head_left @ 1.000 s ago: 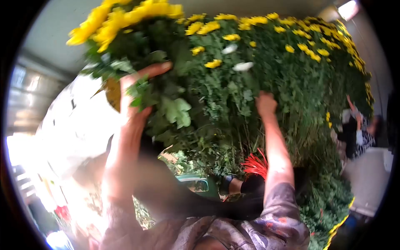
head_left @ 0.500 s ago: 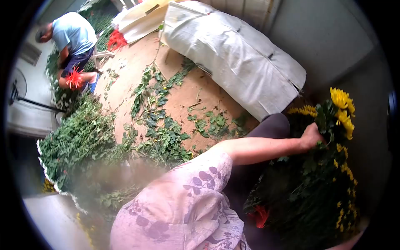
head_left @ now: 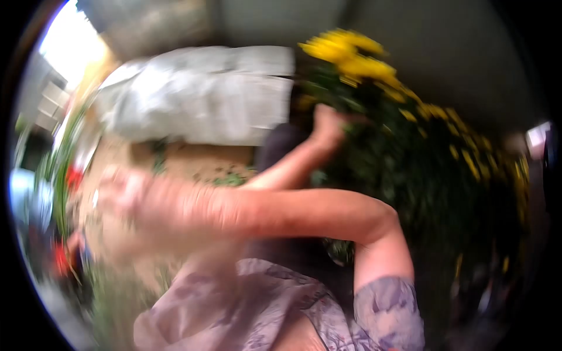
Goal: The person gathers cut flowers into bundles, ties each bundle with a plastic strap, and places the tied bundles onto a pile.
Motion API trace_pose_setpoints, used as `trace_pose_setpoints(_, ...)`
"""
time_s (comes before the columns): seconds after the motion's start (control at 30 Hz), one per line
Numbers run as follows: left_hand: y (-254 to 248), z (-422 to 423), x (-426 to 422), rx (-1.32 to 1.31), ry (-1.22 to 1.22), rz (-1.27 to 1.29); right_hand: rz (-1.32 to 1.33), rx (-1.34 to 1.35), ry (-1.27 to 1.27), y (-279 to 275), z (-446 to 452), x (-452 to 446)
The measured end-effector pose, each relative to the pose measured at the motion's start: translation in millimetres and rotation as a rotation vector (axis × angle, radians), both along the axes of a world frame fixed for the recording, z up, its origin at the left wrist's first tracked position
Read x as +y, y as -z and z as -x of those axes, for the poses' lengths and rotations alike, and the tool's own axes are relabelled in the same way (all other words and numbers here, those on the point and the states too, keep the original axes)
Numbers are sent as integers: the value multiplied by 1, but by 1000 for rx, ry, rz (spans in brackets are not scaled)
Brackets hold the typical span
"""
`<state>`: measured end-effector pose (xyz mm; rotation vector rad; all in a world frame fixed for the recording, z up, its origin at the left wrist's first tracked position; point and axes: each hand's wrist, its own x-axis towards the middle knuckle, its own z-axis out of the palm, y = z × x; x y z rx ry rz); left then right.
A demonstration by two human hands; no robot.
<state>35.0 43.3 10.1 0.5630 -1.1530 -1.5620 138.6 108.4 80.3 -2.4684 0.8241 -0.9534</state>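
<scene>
My left hand (head_left: 329,126) is closed among the leafy stems just below large yellow chrysanthemums (head_left: 366,67), at the upper middle of the view. My right arm crosses in front of my body toward the left. At its end, my right hand (head_left: 124,192) is smeared by motion over the brown floor, and its fingers cannot be made out. Long green streaks (head_left: 65,169) lie just beyond it, too blurred to name. A dense mass of dark green foliage (head_left: 374,175), edged with more yellow blooms, fills the right side beside my knee.
A large white wrapped bundle (head_left: 199,96) lies on the brown floor (head_left: 193,159), with leaf scraps (head_left: 228,177) near it. A person in a light blue shirt (head_left: 30,196) is at the far left, near blurred red strips (head_left: 60,257). A grey wall (head_left: 433,52) stands behind the flowers.
The view has swung to the right, shifting the bundle and the person leftward. My right arm has come into view, stretched across to the left. My left hand stays at the yellow chrysanthemums.
</scene>
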Motion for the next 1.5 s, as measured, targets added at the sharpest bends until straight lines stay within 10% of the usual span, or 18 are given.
trace_pose_setpoints(0.13,16,-1,-14,6,166,-305,-86,-320,102,-3,74,43)
trace_pose_setpoints(0.23,40,-2,-39,-61,161,-227,-429,-834,728,47,189,88)
trace_pose_setpoints(0.37,39,14,-58,14,203,-431,-669,-538,1575,231,336,169)
trace_pose_setpoints(0.5,35,27,-50,-77,216,-90,-812,-236,1674,323,344,178)
trace_pose_setpoints(0.63,16,41,-51,-178,272,-401,-825,155,1681,361,329,162)
trace_pose_setpoints(0.8,29,32,-53,-254,375,-233,-528,-331,1749,262,334,144)
trace_pose_setpoints(0.93,27,38,-48,-85,497,-584,-198,-503,1622,243,366,141)
trace_pose_setpoints(1.27,40,21,-38,-233,533,87,-245,-427,1656,283,341,155)
trace_pose_setpoints(1.5,9,12,-47,-184,353,-346,-203,-368,1755,178,361,155)
